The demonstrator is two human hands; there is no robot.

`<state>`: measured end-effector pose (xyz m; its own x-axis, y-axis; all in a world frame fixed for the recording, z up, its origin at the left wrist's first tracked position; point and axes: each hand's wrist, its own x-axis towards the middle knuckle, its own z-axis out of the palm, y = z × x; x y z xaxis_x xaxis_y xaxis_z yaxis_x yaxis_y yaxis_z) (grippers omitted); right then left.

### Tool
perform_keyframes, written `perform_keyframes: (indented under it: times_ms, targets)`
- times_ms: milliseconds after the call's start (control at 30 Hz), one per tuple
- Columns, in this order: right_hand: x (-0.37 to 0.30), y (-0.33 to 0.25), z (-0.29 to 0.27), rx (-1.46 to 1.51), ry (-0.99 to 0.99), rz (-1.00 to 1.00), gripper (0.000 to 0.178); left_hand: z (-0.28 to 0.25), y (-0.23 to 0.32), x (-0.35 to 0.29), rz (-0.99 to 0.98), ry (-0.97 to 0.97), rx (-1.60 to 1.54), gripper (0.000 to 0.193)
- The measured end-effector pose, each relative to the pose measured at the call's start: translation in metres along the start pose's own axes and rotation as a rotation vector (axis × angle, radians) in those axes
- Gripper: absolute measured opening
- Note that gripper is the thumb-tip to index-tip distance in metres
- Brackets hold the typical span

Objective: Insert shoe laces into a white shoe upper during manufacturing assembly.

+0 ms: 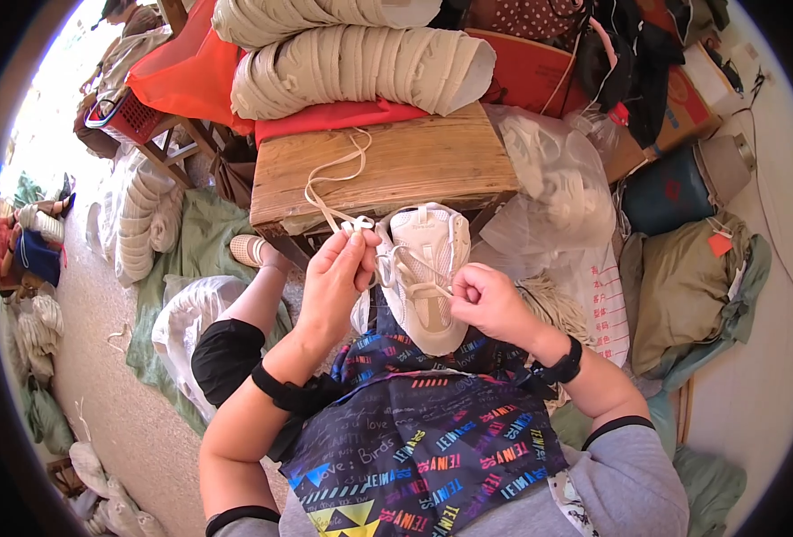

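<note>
A beige and white sneaker (426, 268) rests on my lap, its toe pointing toward me and a cream lace partly threaded across it. Beside its left edge, my left hand (341, 273) is closed, pinching the shoelace (354, 225) between thumb and fingers. The lace's loose length trails from there up onto the wooden bench. My right hand (486, 297) is closed at the shoe's right side, with the crossing lace running to its fingertips.
A wooden bench (379, 166) stands just beyond the shoe, bearing stacked rolls of nested shoe uppers (361, 72). Clear plastic bags (549, 179) and a bundle of laces (553, 302) are at right. Left lie a green cloth (177, 313) and more shoe stacks (139, 219).
</note>
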<state>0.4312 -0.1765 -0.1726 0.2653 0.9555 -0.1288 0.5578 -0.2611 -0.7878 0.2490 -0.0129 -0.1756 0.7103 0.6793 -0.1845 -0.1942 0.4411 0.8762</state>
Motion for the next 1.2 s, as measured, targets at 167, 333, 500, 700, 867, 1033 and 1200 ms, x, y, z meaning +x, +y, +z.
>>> perform_keyframes:
  times_ms: [167,333,500,700,867,1033,1200]
  targets:
    - [-0.022,-0.017,0.000,-0.009,0.158,-0.125,0.016,0.001,0.012,0.007,0.009,0.015,0.035,0.021]
    - [-0.036,-0.022,0.013,-0.346,0.063,-0.712,0.032,0.024,0.055,0.025,0.088,-0.043,0.090,0.022]
    - [-0.040,-0.012,0.011,-0.381,-0.045,-0.725,0.035,0.063,0.135,0.023,0.385,-0.121,0.108,0.024]
    - [-0.040,-0.016,0.010,-0.416,-0.031,-0.763,0.030,0.082,0.153,0.003,0.588,-0.426,-0.137,0.023]
    - [-0.017,-0.006,0.009,-0.069,-0.010,-0.578,0.014,0.077,0.144,-0.006,0.479,-0.138,0.046,0.024]
    - [-0.003,-0.027,0.010,-0.222,0.206,-0.350,0.016,0.070,0.132,-0.007,0.469,-0.138,0.163,0.024]
    - [0.014,-0.031,0.022,-0.524,0.059,-0.318,0.020,0.072,0.118,0.002,0.427,-0.147,0.100,0.024]
